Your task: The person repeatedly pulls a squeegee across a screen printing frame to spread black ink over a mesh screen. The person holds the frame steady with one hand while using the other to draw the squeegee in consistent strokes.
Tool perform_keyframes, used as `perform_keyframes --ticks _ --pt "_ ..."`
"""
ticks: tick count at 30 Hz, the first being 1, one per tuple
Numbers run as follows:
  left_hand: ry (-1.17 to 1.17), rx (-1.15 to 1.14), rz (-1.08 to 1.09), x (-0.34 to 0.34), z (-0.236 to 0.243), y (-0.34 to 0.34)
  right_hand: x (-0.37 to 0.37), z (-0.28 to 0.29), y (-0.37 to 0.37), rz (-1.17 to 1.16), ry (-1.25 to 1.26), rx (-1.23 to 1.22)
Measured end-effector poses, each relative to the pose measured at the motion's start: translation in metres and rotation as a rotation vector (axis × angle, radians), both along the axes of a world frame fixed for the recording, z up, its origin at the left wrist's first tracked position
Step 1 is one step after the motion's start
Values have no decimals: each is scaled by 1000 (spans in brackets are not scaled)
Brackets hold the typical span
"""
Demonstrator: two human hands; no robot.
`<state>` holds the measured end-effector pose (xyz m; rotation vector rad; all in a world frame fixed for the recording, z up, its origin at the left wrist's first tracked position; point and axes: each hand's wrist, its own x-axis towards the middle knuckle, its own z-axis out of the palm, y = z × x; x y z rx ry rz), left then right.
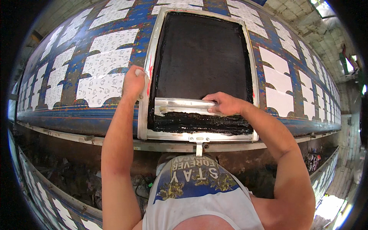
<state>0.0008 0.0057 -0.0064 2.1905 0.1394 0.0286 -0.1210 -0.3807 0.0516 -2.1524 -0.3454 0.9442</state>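
Note:
A silk-screen frame (251,73) with pale metal sides lies on the long blue table, its mesh (199,53) covered in black ink. My right hand (228,103) is closed around a metal squeegee (176,102), which spans the near part of the mesh crosswise. A thick, ragged band of black ink (199,122) lies on the near side of the squeegee. At the frame's left side my left hand (134,82) is closed in a fist on the frame's edge; a whitish bit shows at its thumb, too small to make out.
White fabric pieces lie in rows on the table (147,34), patterned ones (103,76) to the left and plain ones (276,78) to the right. A metal rail (88,138) edges the table, with a bracket (199,143) against the frame. Another table (57,191) stands behind at lower left.

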Motion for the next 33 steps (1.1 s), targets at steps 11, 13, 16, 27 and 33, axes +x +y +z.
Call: perform_keyframes --ticks 11,13,16,27,33 --pt "-12 19 -23 2 -3 3 190 40 -57 32 -402 -72" --pt "20 -17 -5 2 -1 1 224 51 -69 -27 -637 -181" --pt "82 -29 19 -1 1 -2 273 45 -75 -114 -926 -318" --pt "159 -151 45 -1 6 -6 390 33 -94 -137 -982 -577" --pt "160 -177 47 -2 5 -7 389 38 -81 -54 -834 -631"
